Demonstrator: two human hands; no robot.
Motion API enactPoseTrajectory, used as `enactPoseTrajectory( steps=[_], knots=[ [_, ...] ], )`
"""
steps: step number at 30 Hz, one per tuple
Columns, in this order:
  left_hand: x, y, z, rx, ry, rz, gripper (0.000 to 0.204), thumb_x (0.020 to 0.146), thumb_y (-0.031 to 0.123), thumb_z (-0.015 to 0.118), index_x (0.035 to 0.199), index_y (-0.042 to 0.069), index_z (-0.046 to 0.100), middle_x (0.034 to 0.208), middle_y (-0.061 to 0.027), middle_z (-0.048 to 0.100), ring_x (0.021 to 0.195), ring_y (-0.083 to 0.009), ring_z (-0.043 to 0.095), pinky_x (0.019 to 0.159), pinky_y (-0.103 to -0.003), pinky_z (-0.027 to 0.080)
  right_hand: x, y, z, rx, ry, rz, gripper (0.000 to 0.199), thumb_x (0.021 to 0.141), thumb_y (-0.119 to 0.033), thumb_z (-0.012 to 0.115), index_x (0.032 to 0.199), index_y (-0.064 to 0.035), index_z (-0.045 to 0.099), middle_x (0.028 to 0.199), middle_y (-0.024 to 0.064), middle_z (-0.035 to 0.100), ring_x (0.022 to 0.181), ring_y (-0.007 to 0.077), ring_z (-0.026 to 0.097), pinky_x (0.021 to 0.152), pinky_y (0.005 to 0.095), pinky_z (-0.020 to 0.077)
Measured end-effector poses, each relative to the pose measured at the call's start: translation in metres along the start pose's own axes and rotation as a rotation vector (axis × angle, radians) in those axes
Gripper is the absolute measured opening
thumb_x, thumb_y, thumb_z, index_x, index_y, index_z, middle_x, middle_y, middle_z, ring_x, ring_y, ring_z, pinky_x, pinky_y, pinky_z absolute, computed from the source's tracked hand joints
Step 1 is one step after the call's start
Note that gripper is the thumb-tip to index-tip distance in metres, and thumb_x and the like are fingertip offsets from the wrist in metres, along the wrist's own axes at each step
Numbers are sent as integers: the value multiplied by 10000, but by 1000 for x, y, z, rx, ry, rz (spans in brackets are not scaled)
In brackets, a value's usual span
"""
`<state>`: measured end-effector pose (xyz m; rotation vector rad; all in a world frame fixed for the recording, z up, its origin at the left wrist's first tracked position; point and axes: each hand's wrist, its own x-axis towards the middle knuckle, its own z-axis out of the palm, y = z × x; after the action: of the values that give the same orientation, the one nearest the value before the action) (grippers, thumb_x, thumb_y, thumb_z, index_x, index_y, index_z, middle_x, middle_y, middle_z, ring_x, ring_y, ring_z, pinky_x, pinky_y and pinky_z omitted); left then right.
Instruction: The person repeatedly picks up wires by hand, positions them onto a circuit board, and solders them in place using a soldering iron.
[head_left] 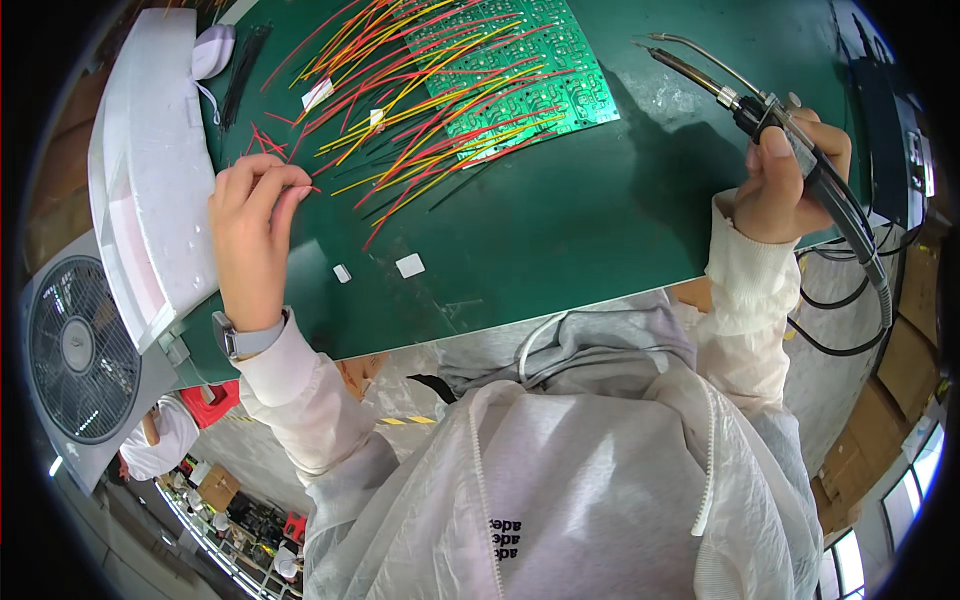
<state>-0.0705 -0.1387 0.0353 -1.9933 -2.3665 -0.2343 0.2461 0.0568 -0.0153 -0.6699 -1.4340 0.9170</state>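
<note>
I have my left grip pinching a red wire, my right grip wrapping the iron, tip away, probably sparing fingers; the board lies between.

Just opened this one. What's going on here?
Someone is working at a green table. Their right hand holds what looks like a soldering tool, its tip apart from the green circuit board. Their left hand seems to pinch the end of a red wire. More wires, red, yellow and black, lie across the board and beside it.
</note>
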Motion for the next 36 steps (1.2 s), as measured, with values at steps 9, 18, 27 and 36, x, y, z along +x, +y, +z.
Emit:
enactPoseTrajectory(
  steps=[9,18,27,36],
  knots=[
    [-14,71,4,-371,367,-280,119,820,-17,610,927,35,609,923,-88,623,832,-217,579,782,-319,449,0,-9,11,-108,35,-67,194,712,-115,650,754,-5,496,550,57,480,452,105,399,492,228,353],
    [50,159,59,-452,440,-1,128,780,-32,650,872,39,597,804,-54,593,731,-182,566,700,-287,448,-11,-10,-10,90,-111,65,276,743,-115,715,840,10,489,703,103,570,602,112,496,572,223,402],
    [53,156,75,-404,420,15,238,691,56,736,859,141,589,835,7,541,801,-197,530,699,-342,356,-16,-15,-19,68,-231,81,313,750,-147,724,871,8,480,711,102,566,586,102,483,555,220,397],
    [54,158,68,-381,377,-18,160,732,29,725,832,100,623,786,17,579,729,-134,539,712,-273,384,-17,-14,-16,66,-251,42,321,734,-133,738,876,7,487,685,102,568,557,95,483,514,208,379]
  ],
)
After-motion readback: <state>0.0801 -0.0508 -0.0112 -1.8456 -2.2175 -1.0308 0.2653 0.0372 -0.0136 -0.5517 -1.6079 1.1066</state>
